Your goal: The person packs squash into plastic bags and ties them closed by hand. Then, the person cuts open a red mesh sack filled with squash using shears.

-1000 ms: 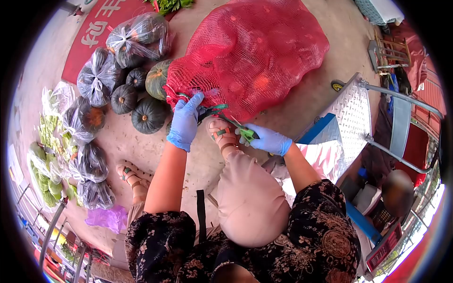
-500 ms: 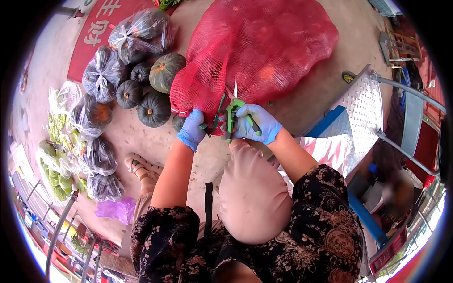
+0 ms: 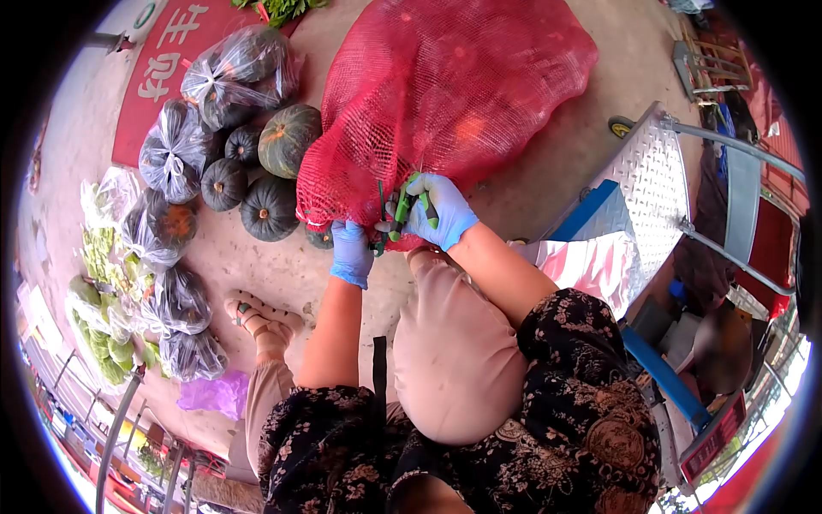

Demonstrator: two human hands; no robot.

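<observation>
A big red mesh sack [image 3: 462, 103], bulging with orange-spotted produce, lies on the floor before me. My left hand [image 3: 350, 251], in a blue glove, is closed on the gathered mouth of the sack. A dark green tie [image 3: 380, 199] runs along the mesh beside it. My right hand [image 3: 442, 212], gloved too, grips green-handled pruning shears [image 3: 400, 216] just right of the left hand. The blades are hidden against the mesh, so whether they touch the tie I cannot tell.
Dark green pumpkins [image 3: 269, 208], some in clear plastic bags [image 3: 178, 150], sit left of the sack. Bagged leafy greens [image 3: 98, 321] lie farther left. A metal cart [image 3: 655, 188] with a blue edge stands at right. A purple bag [image 3: 214, 394] rests near my foot.
The shears and my right hand have come in toward the sack's gathered mouth, and the pointed blade that showed before is now hidden. My left hand still grips the mesh.
</observation>
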